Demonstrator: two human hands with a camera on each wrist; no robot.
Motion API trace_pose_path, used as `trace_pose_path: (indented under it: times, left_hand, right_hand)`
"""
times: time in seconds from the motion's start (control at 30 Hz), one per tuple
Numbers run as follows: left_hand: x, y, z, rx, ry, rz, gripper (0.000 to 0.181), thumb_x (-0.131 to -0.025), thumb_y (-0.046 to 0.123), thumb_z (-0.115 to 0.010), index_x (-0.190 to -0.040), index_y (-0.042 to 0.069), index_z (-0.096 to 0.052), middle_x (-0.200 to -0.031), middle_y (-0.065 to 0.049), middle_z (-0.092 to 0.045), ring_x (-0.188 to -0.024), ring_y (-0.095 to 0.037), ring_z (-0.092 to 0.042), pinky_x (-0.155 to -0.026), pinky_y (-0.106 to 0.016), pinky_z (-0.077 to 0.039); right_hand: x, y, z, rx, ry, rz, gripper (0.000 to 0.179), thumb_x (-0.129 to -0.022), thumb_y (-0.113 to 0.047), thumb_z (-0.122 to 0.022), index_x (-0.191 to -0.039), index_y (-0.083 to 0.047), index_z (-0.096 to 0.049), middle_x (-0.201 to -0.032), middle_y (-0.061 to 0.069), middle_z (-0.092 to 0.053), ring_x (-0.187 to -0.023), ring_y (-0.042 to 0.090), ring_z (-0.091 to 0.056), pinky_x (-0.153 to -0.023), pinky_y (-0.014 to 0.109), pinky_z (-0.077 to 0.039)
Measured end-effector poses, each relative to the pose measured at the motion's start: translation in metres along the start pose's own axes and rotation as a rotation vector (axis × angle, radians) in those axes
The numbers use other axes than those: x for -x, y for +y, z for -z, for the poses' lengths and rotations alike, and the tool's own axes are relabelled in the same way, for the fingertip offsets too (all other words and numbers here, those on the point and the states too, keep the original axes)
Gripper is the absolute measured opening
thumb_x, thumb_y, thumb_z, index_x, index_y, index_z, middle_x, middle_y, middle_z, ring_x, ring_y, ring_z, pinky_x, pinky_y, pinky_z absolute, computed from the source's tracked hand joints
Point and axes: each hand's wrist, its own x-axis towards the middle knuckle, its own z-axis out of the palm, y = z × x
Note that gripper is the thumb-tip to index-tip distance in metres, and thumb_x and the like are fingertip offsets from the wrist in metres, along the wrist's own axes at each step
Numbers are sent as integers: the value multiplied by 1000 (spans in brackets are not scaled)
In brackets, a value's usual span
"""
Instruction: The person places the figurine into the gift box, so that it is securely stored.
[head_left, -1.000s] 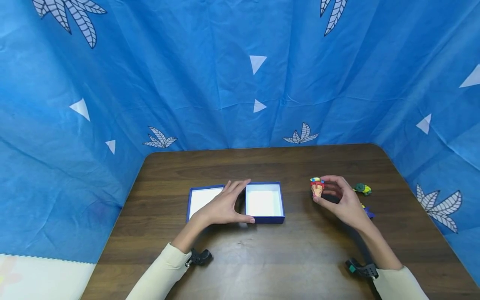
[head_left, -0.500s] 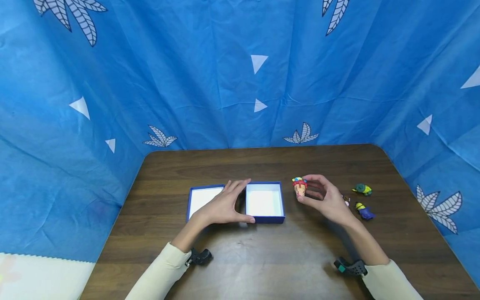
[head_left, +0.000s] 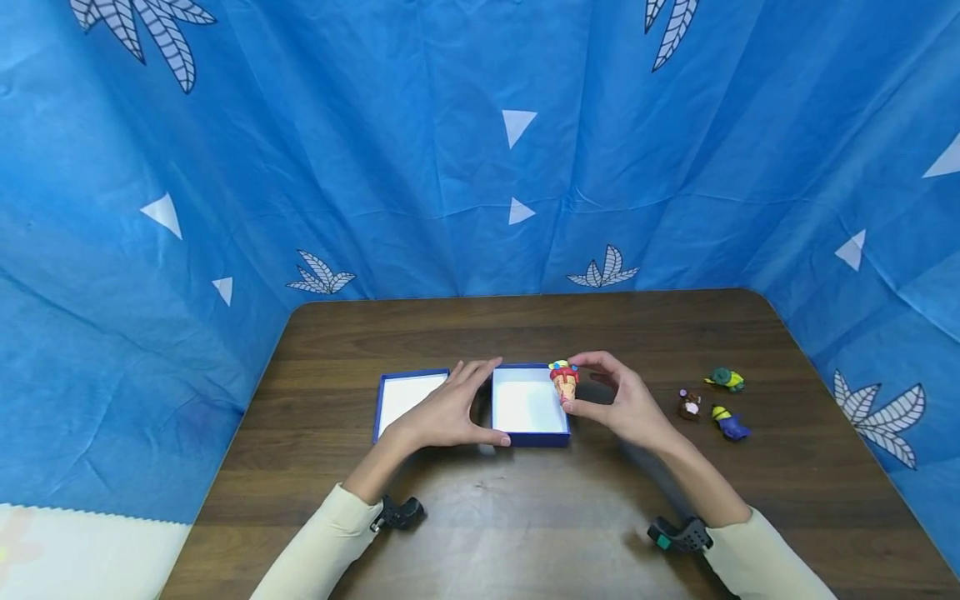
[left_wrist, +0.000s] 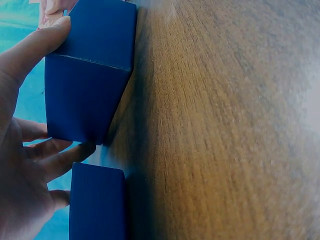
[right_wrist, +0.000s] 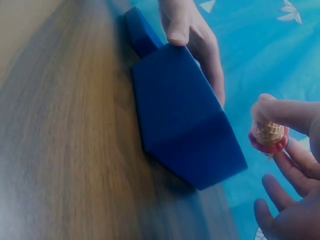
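Observation:
My right hand point(head_left: 628, 410) pinches a toy ice cream cone point(head_left: 564, 383) between thumb and fingers. The toy has a tan waffle cone, a red band and a yellow-and-blue top. It hangs over the right rim of a blue box point(head_left: 551, 439) with a white inside. In the right wrist view the cone point(right_wrist: 269, 131) is held beside the box's upper edge. My left hand point(head_left: 438, 417) holds the box at its left side, thumb on the front wall and fingers at the back. The left wrist view shows that thumb on the blue wall point(left_wrist: 90, 97).
The blue-edged, white-lined lid point(head_left: 377, 407) lies left of the box, partly under the left hand. Small toys rest at right on the brown table point(head_left: 487, 542): a green-and-yellow turtle point(head_left: 725, 379), a brown figure point(head_left: 689, 405) and a blue-and-yellow figure point(head_left: 730, 422). A blue curtain point(head_left: 420, 167) stands behind.
My right hand has carried the toy ice cream cone leftward to the box's right rim, uncovering the brown and blue-and-yellow toys. The left hand and box have stayed put.

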Motion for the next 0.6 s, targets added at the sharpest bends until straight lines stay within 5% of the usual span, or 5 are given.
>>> trace_pose_path:
  times: [0.6]
  left_hand:
    - [0,1,0,8,-6,12,126,-75,79,-83,-173,35,-18,-178,0,-29,-168,-44,-19,-125,-74,-34]
  right_hand:
    - [-15,-11,-33,158,-76,64,60,-81,-34,-96,-132,-22,-68,-164,20,-52,-157,48,-41,-124,82,-21]
